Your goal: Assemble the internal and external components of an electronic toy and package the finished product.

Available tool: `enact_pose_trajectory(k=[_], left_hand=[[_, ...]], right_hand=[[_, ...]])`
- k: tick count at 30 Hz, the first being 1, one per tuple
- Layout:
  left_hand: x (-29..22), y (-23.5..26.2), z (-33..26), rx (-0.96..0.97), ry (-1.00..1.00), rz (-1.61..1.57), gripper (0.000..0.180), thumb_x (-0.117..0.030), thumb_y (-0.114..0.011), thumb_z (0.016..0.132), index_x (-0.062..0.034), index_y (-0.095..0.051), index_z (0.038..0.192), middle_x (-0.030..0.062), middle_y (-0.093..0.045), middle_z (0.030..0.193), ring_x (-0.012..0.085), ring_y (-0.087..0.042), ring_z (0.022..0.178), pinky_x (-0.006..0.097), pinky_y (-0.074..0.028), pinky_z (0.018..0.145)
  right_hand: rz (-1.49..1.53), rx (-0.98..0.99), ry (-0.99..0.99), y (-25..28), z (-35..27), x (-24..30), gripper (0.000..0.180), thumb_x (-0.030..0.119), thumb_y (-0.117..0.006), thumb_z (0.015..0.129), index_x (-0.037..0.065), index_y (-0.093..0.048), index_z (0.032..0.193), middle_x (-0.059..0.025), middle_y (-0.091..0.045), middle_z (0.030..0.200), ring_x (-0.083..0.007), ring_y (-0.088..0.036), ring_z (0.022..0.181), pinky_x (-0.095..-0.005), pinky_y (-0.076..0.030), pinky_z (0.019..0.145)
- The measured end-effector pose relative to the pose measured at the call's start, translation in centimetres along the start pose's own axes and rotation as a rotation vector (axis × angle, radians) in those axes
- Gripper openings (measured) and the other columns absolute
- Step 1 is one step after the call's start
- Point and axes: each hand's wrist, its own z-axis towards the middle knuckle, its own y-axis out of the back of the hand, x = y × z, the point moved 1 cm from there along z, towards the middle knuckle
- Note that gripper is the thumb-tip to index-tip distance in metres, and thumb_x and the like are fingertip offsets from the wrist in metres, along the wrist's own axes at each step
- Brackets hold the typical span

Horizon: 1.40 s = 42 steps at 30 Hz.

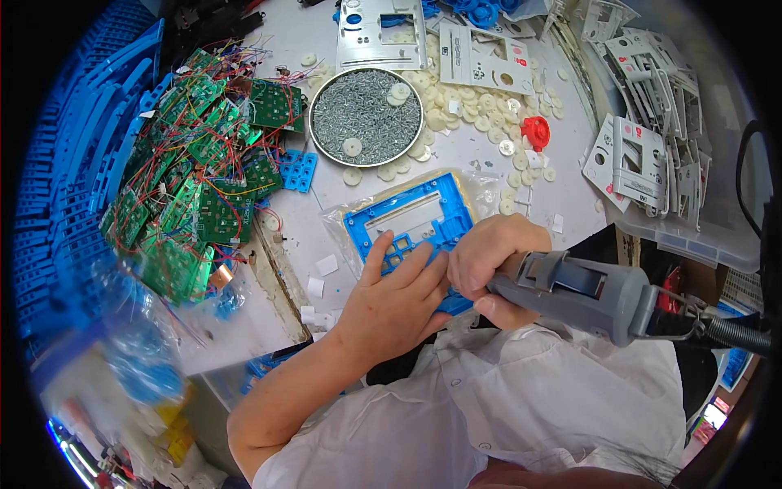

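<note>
A blue plastic housing (405, 213) lies on a clear plastic bag at the front of the table. My left hand (399, 285) rests on its lower left part, fingers stretched out over the square openings. At the lower right of the housing, my right hand (498, 259) is closed round the front end of a grey electric screwdriver (574, 295). The driver's body slants back to the right, with a coiled spring at its rear. Its tip is hidden behind my fingers. Just beyond the housing stands a round metal tray (316, 140) full of small screws, with a few white discs on top.
Green circuit boards (224, 213) with tangled thin wires are heaped at the left, beside stacked blue plastic parts (98, 138). White plastic wheels (489, 122) and a red wheel (535, 132) lie scattered beyond the housing. White panels (643, 159) fill a clear bin (692, 244) at the right.
</note>
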Motion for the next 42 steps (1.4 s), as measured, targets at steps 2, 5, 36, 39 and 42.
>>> enact_pose_trajectory(k=[2, 5, 36, 39, 42], left_hand=[[0.1, 0.0, 0.0, -0.002, -0.002, -0.008, 0.042, -0.049, -0.072, 0.087, -0.02, -0.07, 0.118, 0.0011, -0.065, 0.127, 0.0216, -0.055, 0.13, 0.063, -0.025, 0.116], [0.4, 0.2, 0.0, 0.003, -0.01, -0.031, 0.043, -0.049, -0.072, 0.087, -0.0203, -0.069, 0.119, 0.0005, -0.065, 0.127, 0.0213, -0.055, 0.129, 0.062, -0.026, 0.116], [1.1, 1.3, -0.2, -0.034, -0.019, -0.108, 0.046, -0.034, -0.078, 0.081, -0.0179, -0.069, 0.122, 0.003, -0.061, 0.134, 0.0254, -0.052, 0.131, 0.059, -0.031, 0.113], [0.8, 3.0, -2.0, -0.131, 0.169, -0.089, 0.046, -0.026, -0.081, 0.078, -0.0164, -0.069, 0.122, 0.0064, -0.062, 0.134, 0.0282, -0.055, 0.125, 0.058, -0.034, 0.108], [1.2, 4.3, -4.7, -0.389, 0.428, -0.024, 0.039, -0.015, -0.08, 0.078, -0.0098, -0.071, 0.115, 0.0101, -0.066, 0.126, 0.0296, -0.06, 0.113, 0.05, -0.042, 0.099]], right_hand=[[-0.028, 0.006, 0.026, -0.1, 0.1, -0.1, 0.023, 0.005, -0.074, 0.074, 0.008, -0.062, 0.093, -0.0034, -0.066, 0.073, -0.0187, -0.065, 0.058, -0.0301, -0.049, 0.055], [-0.044, -0.004, 0.055, 0.1, -0.1, -0.3, 0.022, 0.005, -0.073, 0.073, 0.008, -0.062, 0.092, -0.004, -0.067, 0.076, -0.0197, -0.066, 0.06, -0.0307, -0.051, 0.056], [0.173, 0.05, 0.055, 0.9, 0.4, 1.4, 0.028, 0.007, -0.073, 0.087, -0.001, -0.063, 0.112, -0.0051, -0.062, 0.067, -0.0125, -0.058, 0.054, -0.0283, -0.048, 0.055], [0.146, 0.088, 0.106, 2.8, 1.1, 2.3, 0.033, 0.008, -0.074, 0.088, -0.001, -0.059, 0.117, -0.0054, -0.063, 0.071, -0.0121, -0.058, 0.059, -0.0282, -0.048, 0.057], [0.062, -0.061, 0.142, 4.6, 1.6, 2.7, 0.041, 0.009, -0.075, 0.088, -0.001, -0.056, 0.123, -0.006, -0.064, 0.079, -0.0126, -0.059, 0.065, -0.0283, -0.049, 0.06]])
